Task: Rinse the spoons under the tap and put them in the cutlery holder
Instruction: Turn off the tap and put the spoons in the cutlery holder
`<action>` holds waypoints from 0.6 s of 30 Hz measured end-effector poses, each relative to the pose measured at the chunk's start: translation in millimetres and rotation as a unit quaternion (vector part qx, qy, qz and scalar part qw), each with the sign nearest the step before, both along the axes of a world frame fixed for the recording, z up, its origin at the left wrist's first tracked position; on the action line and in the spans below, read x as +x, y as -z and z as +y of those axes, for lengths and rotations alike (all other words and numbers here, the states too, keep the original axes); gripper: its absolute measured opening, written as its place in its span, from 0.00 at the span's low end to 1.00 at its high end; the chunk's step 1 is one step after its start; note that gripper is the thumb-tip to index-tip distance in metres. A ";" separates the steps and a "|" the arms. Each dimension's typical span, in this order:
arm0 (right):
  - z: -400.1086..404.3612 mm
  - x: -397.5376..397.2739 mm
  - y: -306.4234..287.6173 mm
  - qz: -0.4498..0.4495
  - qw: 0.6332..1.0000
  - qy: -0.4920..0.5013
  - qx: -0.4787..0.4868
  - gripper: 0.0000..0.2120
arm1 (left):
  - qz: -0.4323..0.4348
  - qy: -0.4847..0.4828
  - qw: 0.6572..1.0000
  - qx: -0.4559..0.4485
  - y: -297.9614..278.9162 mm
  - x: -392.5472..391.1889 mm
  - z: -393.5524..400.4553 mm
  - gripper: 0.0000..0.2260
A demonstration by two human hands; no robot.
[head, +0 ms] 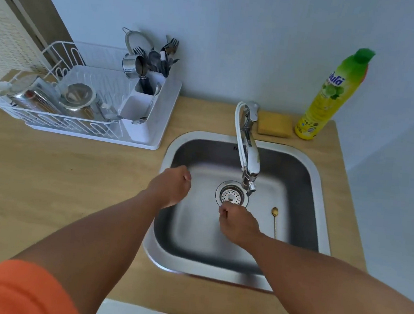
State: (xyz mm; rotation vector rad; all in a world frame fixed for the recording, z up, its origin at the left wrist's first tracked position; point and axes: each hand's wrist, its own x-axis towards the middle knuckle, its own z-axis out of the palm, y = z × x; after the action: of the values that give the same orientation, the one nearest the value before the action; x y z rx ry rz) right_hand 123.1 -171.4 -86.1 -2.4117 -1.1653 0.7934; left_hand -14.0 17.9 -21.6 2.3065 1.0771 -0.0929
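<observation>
Pickup step judged in hand: gold spoon (274, 220) left in sink (301, 166) at 3 o'clock of right hand (238, 225); left hand (171, 186) and right curled, grip cannot be told; reach, then rinse under tap (248, 145), called for

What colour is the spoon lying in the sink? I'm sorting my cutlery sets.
Gold. The spoon shows best in the head view, lying right of the drain.

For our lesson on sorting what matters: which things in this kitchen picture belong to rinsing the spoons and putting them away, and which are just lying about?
Belong to the job:
gold spoon lying in the sink
tap
cutlery holder in the white dish rack

Just lying about:
yellow sponge
dish soap bottle
metal cups and strainer in the rack
</observation>
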 end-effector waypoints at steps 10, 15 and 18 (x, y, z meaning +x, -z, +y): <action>-87.9 63.0 33.8 -0.013 0.963 0.188 -0.193 0.14 | -0.028 0.096 0.958 0.268 16.7 -8.1 -14.5 0.13; -88.6 65.1 38.1 0.001 0.948 0.229 -0.222 0.14 | 0.040 0.062 0.969 0.235 30.1 -50.8 2.8 0.29; -84.0 65.3 39.7 0.000 0.947 0.235 -0.217 0.13 | 0.043 0.064 0.976 0.205 42.6 -61.1 1.9 0.34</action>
State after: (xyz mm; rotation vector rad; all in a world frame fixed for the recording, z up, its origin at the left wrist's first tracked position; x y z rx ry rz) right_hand 188.4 -255.4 -125.8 -2.8696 -0.3929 0.9565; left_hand -75.1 19.8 -64.2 2.7656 1.0680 -0.0199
